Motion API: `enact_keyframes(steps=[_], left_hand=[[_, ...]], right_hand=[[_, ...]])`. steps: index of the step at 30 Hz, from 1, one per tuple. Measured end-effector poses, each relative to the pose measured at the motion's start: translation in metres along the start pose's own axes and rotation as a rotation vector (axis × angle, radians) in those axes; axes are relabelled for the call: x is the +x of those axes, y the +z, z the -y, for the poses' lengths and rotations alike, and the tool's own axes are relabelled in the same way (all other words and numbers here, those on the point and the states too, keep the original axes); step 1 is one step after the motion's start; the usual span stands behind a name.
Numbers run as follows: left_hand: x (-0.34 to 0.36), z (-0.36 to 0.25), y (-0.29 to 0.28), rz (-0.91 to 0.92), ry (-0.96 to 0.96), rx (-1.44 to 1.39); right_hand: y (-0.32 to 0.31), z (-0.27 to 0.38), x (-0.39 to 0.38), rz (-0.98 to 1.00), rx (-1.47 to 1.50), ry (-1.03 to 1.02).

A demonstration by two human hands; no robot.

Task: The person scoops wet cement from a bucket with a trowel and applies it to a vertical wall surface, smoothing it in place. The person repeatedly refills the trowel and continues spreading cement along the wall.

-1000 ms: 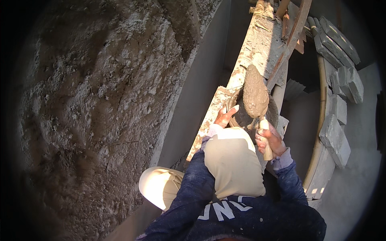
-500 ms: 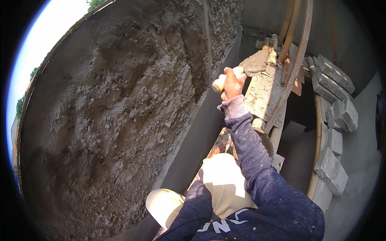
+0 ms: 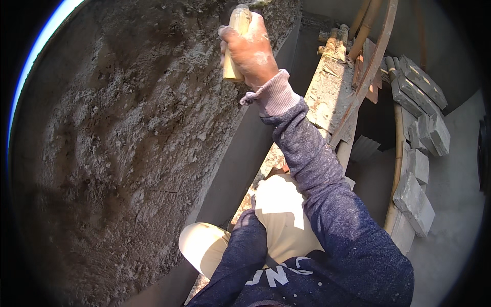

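Right hand point(image 3: 254, 53) grips wooden handle point(image 3: 233, 70) beside rough wall point(image 3: 128, 133), far left, fingers wrapped, presumably for control; left hand point(image 3: 276, 172) mostly hidden, grip untellable.

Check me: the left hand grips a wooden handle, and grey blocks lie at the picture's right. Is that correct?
Not quite: the right hand grips the wooden handle, as the head view shows. The grey blocks do lie at the picture's right.

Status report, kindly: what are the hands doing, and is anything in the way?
Right hand closed round trowel handle, near view's upper edge, before rough wall. Left hand mostly hidden behind knee, grip unclear. Nothing visible blocks right hand.
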State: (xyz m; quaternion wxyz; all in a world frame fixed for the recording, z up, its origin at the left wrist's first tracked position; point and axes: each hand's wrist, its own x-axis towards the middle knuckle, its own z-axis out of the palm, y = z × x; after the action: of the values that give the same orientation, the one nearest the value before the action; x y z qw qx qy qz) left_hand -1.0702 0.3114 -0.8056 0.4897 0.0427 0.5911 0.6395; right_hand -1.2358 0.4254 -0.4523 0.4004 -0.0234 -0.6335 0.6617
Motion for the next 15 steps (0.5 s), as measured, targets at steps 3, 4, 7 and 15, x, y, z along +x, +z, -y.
enact_keyframes(steps=[3, 4, 7, 15], left_hand=[[0.004, 0.005, 0.004, 0.015, 0.031, 0.034], [0.007, 0.006, 0.006, 0.024, 0.048, 0.052], [0.022, 0.002, 0.013, 0.050, 0.129, 0.108], [0.030, -0.040, 0.046, 0.239, 0.111, 0.095]], right_hand=[[-0.101, -0.006, -0.083, 0.100, 0.081, 0.326], [-0.137, -0.015, -0.111, 0.074, -0.022, 0.352], [-0.234, -0.021, -0.210, 0.046, -0.463, 0.447], [-0.332, 0.030, -0.367, 0.396, -1.449, 0.881]])
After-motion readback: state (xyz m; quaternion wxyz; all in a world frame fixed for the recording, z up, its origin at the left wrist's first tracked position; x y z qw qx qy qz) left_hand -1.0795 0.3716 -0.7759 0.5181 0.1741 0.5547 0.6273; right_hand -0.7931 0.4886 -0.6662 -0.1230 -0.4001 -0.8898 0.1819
